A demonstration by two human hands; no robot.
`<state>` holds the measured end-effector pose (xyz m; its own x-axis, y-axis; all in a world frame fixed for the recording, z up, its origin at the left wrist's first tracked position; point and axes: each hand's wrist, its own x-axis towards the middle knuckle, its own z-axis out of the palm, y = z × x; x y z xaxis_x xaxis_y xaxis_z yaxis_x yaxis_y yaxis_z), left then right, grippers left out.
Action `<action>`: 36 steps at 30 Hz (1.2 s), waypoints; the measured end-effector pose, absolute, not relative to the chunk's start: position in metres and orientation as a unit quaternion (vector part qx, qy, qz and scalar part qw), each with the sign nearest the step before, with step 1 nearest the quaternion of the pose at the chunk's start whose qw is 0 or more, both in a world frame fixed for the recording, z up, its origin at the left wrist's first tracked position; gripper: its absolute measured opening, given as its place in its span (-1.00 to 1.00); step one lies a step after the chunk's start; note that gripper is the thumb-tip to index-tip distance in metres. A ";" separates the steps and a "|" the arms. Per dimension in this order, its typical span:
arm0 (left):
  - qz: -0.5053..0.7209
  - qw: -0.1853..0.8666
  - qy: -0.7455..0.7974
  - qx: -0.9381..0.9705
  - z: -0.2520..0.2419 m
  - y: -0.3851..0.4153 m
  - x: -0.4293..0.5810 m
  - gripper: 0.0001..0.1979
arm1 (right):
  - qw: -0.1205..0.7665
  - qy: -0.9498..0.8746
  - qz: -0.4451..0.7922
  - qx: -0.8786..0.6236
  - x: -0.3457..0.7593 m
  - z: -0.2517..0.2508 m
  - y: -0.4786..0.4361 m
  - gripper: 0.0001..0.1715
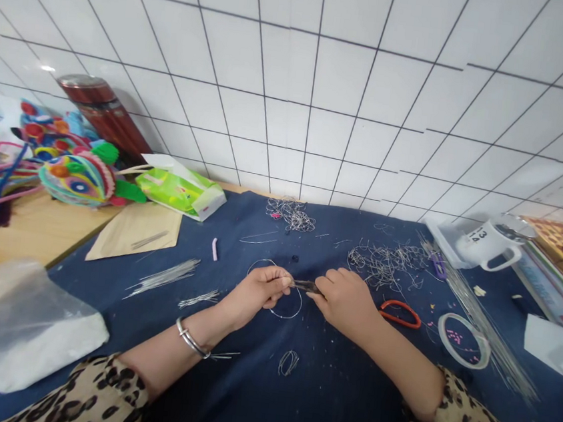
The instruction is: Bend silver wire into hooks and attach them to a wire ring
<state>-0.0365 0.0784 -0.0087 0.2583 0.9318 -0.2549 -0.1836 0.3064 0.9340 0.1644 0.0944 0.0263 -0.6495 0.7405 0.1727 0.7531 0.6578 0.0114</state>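
Metal wire loop (284,317), smooth; matt cloth (342,399); glossy tiles (343,76).

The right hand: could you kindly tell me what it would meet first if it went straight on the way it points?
Probably the left hand, just beyond the pliers-like tool that the right hand holds, though depth is unclear.

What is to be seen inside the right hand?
A dark metal tool: its narrow end shows, pointing toward the left hand. The part inside the right hand is covered.
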 end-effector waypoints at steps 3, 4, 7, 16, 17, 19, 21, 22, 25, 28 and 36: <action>0.419 0.670 0.447 0.420 -0.010 0.078 -0.036 -0.79 | 0.077 -0.907 -0.040 -0.412 0.164 0.027 0.093 -0.72; 0.421 0.668 0.448 0.420 -0.011 0.078 -0.036 -0.79 | 0.077 -0.907 -0.041 -0.412 0.164 0.027 0.093 -0.72; 0.433 0.662 0.449 0.415 -0.011 0.076 -0.034 -0.79 | 0.079 -0.906 -0.047 -0.413 0.163 0.026 0.092 -0.71; 0.445 0.675 0.443 0.388 -0.004 0.075 -0.032 -0.81 | 0.086 -0.906 -0.051 -0.411 0.163 0.022 0.093 -0.73; 0.444 0.676 0.442 0.388 -0.004 0.075 -0.032 -0.81 | 0.085 -0.906 -0.050 -0.411 0.164 0.022 0.093 -0.72; 0.444 0.675 0.441 0.391 -0.004 0.075 -0.033 -0.81 | 0.084 -0.907 -0.047 -0.411 0.164 0.022 0.093 -0.72; 0.445 0.671 0.441 0.397 -0.005 0.075 -0.033 -0.81 | 0.080 -0.906 -0.037 -0.414 0.165 0.021 0.094 -0.72; 0.446 0.668 0.442 0.399 -0.005 0.075 -0.032 -0.81 | 0.077 -0.905 -0.028 -0.417 0.165 0.020 0.095 -0.71; 0.447 0.660 0.447 0.407 -0.006 0.074 -0.032 -0.80 | 0.066 -0.902 0.012 -0.427 0.165 0.019 0.097 -0.69; 0.449 0.644 0.455 0.421 -0.006 0.075 -0.033 -0.80 | 0.057 -0.898 0.059 -0.431 0.165 0.021 0.099 -0.67; 0.472 0.621 0.445 0.438 0.000 0.074 -0.033 -0.85 | 0.062 -0.886 0.167 -0.428 0.167 0.026 0.102 -0.60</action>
<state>-0.0333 0.0738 -0.0003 0.1569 0.9777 -0.1394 -0.1965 0.1692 0.9658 0.1669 0.1022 0.0257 -0.6266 0.7786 -0.0335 0.7372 0.5782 -0.3496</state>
